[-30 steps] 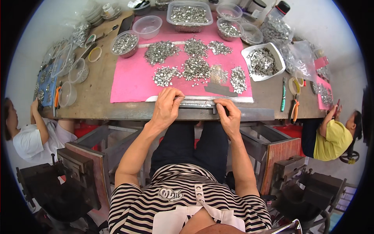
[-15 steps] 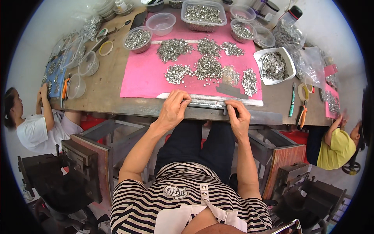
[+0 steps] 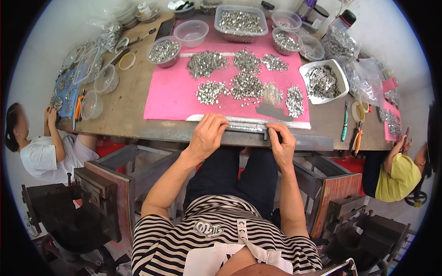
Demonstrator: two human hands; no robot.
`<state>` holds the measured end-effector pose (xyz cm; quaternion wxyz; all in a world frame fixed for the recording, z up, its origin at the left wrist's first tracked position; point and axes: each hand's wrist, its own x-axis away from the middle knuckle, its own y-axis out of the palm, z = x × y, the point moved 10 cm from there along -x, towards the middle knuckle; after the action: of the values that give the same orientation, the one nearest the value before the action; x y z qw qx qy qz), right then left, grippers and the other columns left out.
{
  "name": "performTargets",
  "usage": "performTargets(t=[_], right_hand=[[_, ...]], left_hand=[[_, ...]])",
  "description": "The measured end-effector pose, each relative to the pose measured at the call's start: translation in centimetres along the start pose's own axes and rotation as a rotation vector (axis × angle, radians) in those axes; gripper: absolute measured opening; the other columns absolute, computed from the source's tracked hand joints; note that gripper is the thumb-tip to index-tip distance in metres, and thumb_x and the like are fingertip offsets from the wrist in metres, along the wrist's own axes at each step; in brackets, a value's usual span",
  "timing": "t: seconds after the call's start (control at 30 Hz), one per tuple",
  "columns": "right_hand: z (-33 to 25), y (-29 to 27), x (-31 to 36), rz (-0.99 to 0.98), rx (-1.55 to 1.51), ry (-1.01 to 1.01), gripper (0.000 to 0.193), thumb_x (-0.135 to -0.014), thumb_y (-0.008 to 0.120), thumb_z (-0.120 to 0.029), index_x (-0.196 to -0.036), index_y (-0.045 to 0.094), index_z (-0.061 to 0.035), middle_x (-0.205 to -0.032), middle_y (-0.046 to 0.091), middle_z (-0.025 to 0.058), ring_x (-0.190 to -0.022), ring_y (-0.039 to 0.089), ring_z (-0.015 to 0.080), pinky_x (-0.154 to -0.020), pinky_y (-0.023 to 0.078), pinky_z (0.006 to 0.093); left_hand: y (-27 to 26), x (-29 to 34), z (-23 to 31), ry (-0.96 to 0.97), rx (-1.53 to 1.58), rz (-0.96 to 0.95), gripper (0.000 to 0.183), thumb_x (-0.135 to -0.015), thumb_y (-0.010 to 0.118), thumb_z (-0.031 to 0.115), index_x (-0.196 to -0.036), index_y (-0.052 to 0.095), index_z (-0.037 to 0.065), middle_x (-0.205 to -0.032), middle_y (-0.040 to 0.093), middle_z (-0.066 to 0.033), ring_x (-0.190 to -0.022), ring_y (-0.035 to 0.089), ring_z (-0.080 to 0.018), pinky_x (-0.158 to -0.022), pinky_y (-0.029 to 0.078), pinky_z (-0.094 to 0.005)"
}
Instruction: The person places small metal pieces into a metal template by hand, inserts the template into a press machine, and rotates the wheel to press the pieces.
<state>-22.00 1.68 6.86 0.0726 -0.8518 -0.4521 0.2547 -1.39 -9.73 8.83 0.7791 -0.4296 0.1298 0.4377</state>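
Note:
At the near edge of the table, a narrow silvery metal strip (image 3: 246, 127) lies crosswise between my hands. My left hand (image 3: 208, 137) is closed, its thumb and fingertips pinched at the strip's left end. At the right end, my right hand (image 3: 282, 140) is closed too, thumb bent under the forefinger. Whatever tiny piece may be between the fingertips is too small to see. Just beyond the strip runs the white front border of a pink mat (image 3: 165, 96). Small shiny metal pieces (image 3: 246, 85) lie on the mat in several loose heaps.
Tubs of metal pieces (image 3: 241, 23) line the back, and a white square dish (image 3: 324, 80) stands right. A green pen (image 3: 345, 120) and orange-handled pliers (image 3: 356, 140) lie farther right. Other people sit at both sides. Dark vises (image 3: 73, 202) stand below the table.
The whole view has shifted slightly. Both hands stay at the strip's ends, with the left hand's fingers a little more drawn together.

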Motion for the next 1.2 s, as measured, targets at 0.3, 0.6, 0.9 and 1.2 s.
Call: performTargets(t=[0.3, 0.6, 0.9, 1.2], right_hand=[[-0.6, 0.0, -1.8, -0.022, 0.183, -0.107, 0.009, -0.090, 0.068, 0.001, -0.099, 0.070, 0.0000, -0.090, 0.070, 0.0122, -0.079, 0.066, 0.0259, -0.073, 0.051, 0.0334], [3.1, 4.2, -16.3, -0.100, 0.400, -0.142, 0.011, -0.090, 0.067, -0.005, -0.098, 0.072, 0.0004, -0.090, 0.066, 0.0155, -0.085, 0.065, 0.0348, -0.078, 0.051, 0.0438], [4.7, 6.4, -18.5, -0.169, 0.584, -0.195, 0.009, -0.086, 0.070, -0.010, -0.093, 0.071, -0.0050, -0.090, 0.063, 0.0121, -0.090, 0.061, 0.0328, -0.081, 0.047, 0.0449], [4.2, 6.9, -17.4, -0.124, 0.777, -0.354, 0.006, -0.088, 0.070, -0.012, -0.091, 0.069, -0.0071, -0.089, 0.060, 0.0082, -0.091, 0.059, 0.0292, -0.083, 0.043, 0.0436]], left_hand=[[-0.7, 1.4, 1.5, 0.110, -0.198, 0.082, 0.023, -0.079, 0.078, 0.003, -0.100, 0.071, 0.005, -0.104, 0.068, -0.0085, -0.095, 0.064, -0.0287, -0.089, 0.051, -0.0468], [-1.3, -7.6, -5.3, 0.004, -0.124, 0.028, 0.015, -0.088, 0.073, 0.014, -0.103, 0.072, 0.013, -0.093, 0.070, -0.0018, -0.094, 0.061, -0.0236, -0.101, 0.036, -0.0477], [4.3, -15.6, -11.4, 0.078, -0.301, -0.158, 0.009, -0.089, 0.073, 0.018, -0.097, 0.072, 0.013, -0.092, 0.066, -0.0034, -0.098, 0.059, -0.0238, -0.103, 0.032, -0.0509], [6.0, -16.1, -11.9, 0.109, -0.384, -0.124, 0.008, -0.089, 0.072, 0.017, -0.094, 0.067, 0.011, -0.092, 0.062, -0.0038, -0.098, 0.058, -0.0241, -0.101, 0.032, -0.0517]])
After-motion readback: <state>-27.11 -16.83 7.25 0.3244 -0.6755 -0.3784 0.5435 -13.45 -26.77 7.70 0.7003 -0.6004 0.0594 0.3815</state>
